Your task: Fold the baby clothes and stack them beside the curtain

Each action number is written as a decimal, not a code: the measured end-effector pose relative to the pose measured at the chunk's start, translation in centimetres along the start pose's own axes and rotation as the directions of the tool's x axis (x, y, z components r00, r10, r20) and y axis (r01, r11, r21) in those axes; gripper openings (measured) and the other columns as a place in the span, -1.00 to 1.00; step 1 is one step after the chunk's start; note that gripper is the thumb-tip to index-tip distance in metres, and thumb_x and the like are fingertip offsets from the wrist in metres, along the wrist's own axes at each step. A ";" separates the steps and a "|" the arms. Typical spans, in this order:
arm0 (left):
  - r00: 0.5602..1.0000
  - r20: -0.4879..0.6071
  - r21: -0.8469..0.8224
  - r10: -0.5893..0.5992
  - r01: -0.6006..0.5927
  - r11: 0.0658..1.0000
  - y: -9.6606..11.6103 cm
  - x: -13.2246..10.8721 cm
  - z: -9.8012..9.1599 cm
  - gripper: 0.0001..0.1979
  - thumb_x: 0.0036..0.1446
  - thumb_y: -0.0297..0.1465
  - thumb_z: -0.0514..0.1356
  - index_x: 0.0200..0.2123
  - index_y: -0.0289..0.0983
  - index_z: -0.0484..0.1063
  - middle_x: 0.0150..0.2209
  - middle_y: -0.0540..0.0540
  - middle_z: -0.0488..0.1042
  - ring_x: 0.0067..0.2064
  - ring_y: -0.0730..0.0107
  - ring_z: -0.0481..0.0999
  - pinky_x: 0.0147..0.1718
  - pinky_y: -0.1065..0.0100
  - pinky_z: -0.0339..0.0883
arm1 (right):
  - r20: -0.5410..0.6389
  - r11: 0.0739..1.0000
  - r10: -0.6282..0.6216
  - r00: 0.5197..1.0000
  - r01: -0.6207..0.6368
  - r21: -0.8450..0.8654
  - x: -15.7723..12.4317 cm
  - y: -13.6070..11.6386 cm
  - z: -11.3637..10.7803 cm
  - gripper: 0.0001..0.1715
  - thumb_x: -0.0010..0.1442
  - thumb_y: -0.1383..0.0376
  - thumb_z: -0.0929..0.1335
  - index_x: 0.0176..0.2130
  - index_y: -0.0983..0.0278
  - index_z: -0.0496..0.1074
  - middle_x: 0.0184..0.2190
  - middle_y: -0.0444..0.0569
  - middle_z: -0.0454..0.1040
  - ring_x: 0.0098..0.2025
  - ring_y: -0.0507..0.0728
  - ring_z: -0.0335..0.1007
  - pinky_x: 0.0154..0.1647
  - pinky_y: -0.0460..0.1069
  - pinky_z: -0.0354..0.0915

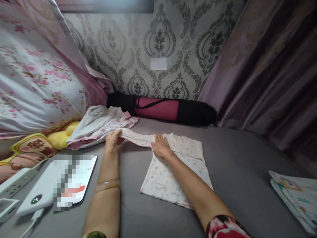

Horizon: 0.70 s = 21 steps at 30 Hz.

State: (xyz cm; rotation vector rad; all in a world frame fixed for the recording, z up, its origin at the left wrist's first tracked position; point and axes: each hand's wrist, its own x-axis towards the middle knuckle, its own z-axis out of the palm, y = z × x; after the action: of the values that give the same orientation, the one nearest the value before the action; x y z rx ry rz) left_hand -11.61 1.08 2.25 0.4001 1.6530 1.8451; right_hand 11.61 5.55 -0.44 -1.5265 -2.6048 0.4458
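A small white printed shirt lies on the grey bed sheet, partly folded, its upper part doubled over. My left hand pinches the end of its left sleeve, which stretches out sideways from the body of the garment. On the folded upper part, my right hand rests flat with the fingers stretched out, pressing the cloth near where the sleeve begins. A heap of white and pink clothes lies just beyond my left hand.
A black and pink long bag lies along the wall. At left are a phone, a white power bank, a power strip and a yellow plush toy. Folded cloth lies at right. Curtains hang on both sides.
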 end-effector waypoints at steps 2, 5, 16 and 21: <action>0.986 0.124 -0.264 -0.110 0.139 0.955 1.1 -0.7 0.6 -0.91 0.01 -0.50 0.17 -0.34 -0.28 0.39 -0.45 0.01 0.50 -0.39 0.41 0.54 -0.27 0.31 0.49 | -0.031 1.000 0.000 1.000 0.000 0.009 -0.1 -0.2 0.5 -0.19 0.37 0.03 0.02 0.38 0.51 -0.06 0.41 0.20 -0.15 0.43 0.25 -0.34 0.38 0.16 -0.41; 0.951 0.275 -0.461 -0.140 0.258 0.849 2.7 -2.1 1.6 -0.88 0.07 -0.56 0.14 -0.30 -0.31 0.43 -0.40 -0.03 0.55 -0.37 0.44 0.56 -0.27 0.40 0.50 | -0.029 1.000 0.011 1.000 -0.010 0.018 -0.3 -0.5 0.5 -0.11 0.34 -0.09 0.03 0.39 0.43 -0.06 0.42 0.18 -0.17 0.44 0.28 -0.36 0.37 0.19 -0.43; 0.932 0.361 -0.514 -0.019 0.216 0.830 4.0 -7.0 7.1 -0.89 0.21 -0.54 0.11 -0.30 -0.35 0.45 -0.38 -0.06 0.57 -0.32 0.44 0.58 -0.22 0.43 0.48 | 0.110 0.998 -0.018 0.994 0.011 0.058 -0.1 -0.3 -1.8 -0.01 0.26 -0.11 0.20 0.39 0.44 -0.12 0.42 0.23 -0.25 0.44 0.28 -0.45 0.38 0.21 -0.44; 0.945 0.322 -0.484 0.057 0.112 0.868 1.9 -7.7 9.6 -0.92 0.19 -0.46 0.15 -0.27 -0.33 0.42 -0.32 -0.09 0.57 -0.18 0.33 0.58 -0.10 0.29 0.45 | -0.169 0.896 0.130 0.977 -0.043 0.442 -2.3 2.7 -3.5 -0.43 0.29 0.28 0.17 0.26 0.31 0.21 0.30 0.12 0.20 0.34 0.16 0.05 0.34 0.09 -0.05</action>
State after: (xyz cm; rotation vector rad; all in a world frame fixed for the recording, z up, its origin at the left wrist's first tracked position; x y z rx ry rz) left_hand -0.43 3.73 7.13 0.4229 0.9094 1.9710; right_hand 15.80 5.53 2.29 -1.4472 -2.1073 0.7834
